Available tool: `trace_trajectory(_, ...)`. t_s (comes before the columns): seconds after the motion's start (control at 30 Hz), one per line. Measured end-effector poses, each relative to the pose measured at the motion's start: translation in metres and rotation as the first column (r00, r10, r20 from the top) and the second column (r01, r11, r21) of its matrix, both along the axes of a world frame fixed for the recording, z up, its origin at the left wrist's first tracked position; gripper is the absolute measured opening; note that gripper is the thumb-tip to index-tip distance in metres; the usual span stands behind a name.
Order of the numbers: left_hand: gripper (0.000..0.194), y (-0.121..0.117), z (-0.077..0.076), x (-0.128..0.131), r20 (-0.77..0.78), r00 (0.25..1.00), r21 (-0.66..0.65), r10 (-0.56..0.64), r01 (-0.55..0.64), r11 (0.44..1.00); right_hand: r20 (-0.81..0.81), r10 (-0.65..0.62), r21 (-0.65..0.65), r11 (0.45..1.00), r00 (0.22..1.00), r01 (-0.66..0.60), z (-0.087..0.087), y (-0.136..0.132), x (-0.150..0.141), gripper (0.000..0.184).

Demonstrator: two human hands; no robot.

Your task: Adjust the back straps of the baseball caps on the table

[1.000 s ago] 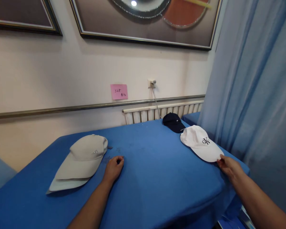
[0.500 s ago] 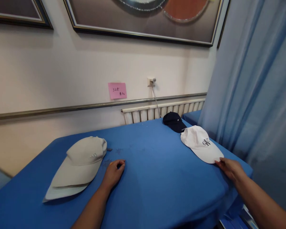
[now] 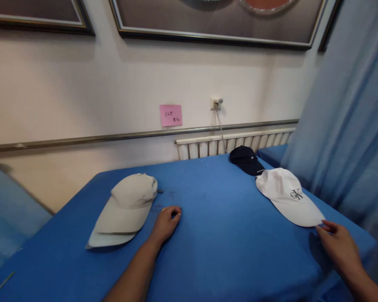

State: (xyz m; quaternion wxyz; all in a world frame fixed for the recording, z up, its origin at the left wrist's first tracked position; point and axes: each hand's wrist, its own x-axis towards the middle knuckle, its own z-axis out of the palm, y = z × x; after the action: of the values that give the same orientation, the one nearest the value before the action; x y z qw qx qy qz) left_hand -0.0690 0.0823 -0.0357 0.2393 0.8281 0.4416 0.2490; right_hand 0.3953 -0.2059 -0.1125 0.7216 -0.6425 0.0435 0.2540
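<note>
A white baseball cap point(image 3: 279, 186) with black letters on its front lies at the right of the blue-covered table. My right hand point(image 3: 338, 243) is at the tip of its brim, thumb and fingertips touching the edge in a light pinch. Loosely curled, with nothing visible in it, my left hand point(image 3: 167, 222) rests on the cover. Left of that hand sits a pale beige cap point(image 3: 126, 201), its brim over a second, lighter brim underneath; how many caps are stacked is hidden. Behind the white cap is a dark navy cap point(image 3: 244, 158), and the two meet.
The blue cover point(image 3: 214, 251) spans the table up to the wall. A radiator point(image 3: 204, 149), a metal rail point(image 3: 129, 136), a socket with a plug point(image 3: 216, 104) and a pink note point(image 3: 171, 115) are behind it. A blue curtain point(image 3: 343, 126) hangs at the right.
The view has turned left, so everything sits farther right in the picture. My right hand stays at the white cap's brim tip, and my left hand rests in the same place.
</note>
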Motion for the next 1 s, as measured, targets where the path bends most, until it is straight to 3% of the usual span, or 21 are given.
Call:
trace_trajectory(0.07,0.014,-0.005,-0.002,0.001,-0.005,1.000,0.009,-0.008,0.008,1.000,0.269,0.005,-0.121,0.992,0.963,0.029,0.011,0.014,-0.030,0.034)
trace_trajectory(0.17,0.015,-0.008,-0.006,0.003,0.019,1.000,0.009,0.009,-0.010,1.000,0.460,0.204,-0.142,0.978,0.864,-0.156,0.037,0.056,-0.091,0.029)
trace_trajectory(0.23,0.020,-0.008,-0.005,0.002,0.080,0.994,0.032,0.072,-0.075,0.997,0.536,0.375,-0.171,0.925,0.756,-0.339,0.053,0.092,-0.134,0.023)
trace_trajectory(0.33,0.029,-0.003,0.008,-0.011,0.161,0.952,0.174,0.260,-0.287,0.942,0.560,0.583,-0.178,0.779,0.589,-0.602,0.062,0.149,-0.191,0.026)
trace_trajectory(0.4,0.033,-0.001,0.022,-0.028,0.193,0.887,0.310,0.419,-0.460,0.832,0.561,0.666,-0.198,0.685,0.492,-0.701,0.057,0.181,-0.218,0.026)
trace_trajectory(0.47,0.036,-0.001,0.037,-0.049,0.209,0.769,0.413,0.604,-0.630,0.658,0.564,0.700,-0.244,0.649,0.439,-0.721,0.046,0.204,-0.232,0.019)
trace_trajectory(0.53,0.041,-0.002,0.049,-0.071,0.197,0.598,0.446,0.777,-0.760,0.472,0.574,0.721,-0.266,0.614,0.389,-0.743,0.034,0.216,-0.236,0.012)
trace_trajectory(0.57,0.045,-0.002,0.054,-0.081,0.176,0.523,0.438,0.834,-0.800,0.410,0.576,0.734,-0.272,0.586,0.360,-0.763,0.029,0.218,-0.235,0.011)
trace_trajectory(0.6,0.049,-0.002,0.056,-0.090,0.134,0.474,0.417,0.870,-0.824,0.385,0.571,0.750,-0.266,0.554,0.333,-0.789,0.025,0.219,-0.233,0.011)
trace_trajectory(0.63,0.054,-0.001,0.058,-0.098,0.073,0.447,0.374,0.892,-0.841,0.391,0.561,0.765,-0.249,0.521,0.317,-0.816,0.022,0.219,-0.230,0.012)
trace_trajectory(0.7,0.064,0.002,0.057,-0.108,-0.058,0.468,0.293,0.882,-0.837,0.463,0.520,0.790,-0.179,0.473,0.325,-0.863,0.018,0.218,-0.224,0.015)
trace_trajectory(0.8,0.068,0.007,0.055,-0.111,-0.144,0.521,0.288,0.841,-0.791,0.540,0.469,0.808,-0.108,0.452,0.356,-0.885,0.018,0.218,-0.221,0.019)
trace_trajectory(0.93,0.063,0.004,0.059,-0.099,-0.070,0.558,0.406,0.827,-0.741,0.534,0.494,0.813,-0.139,0.425,0.309,-0.895,0.019,0.219,-0.223,0.017)
trace_trajectory(1.0,0.060,-0.002,0.062,-0.087,0.011,0.626,0.473,0.780,-0.690,0.547,0.503,0.811,-0.149,0.421,0.298,-0.894,0.018,0.219,-0.224,0.014)
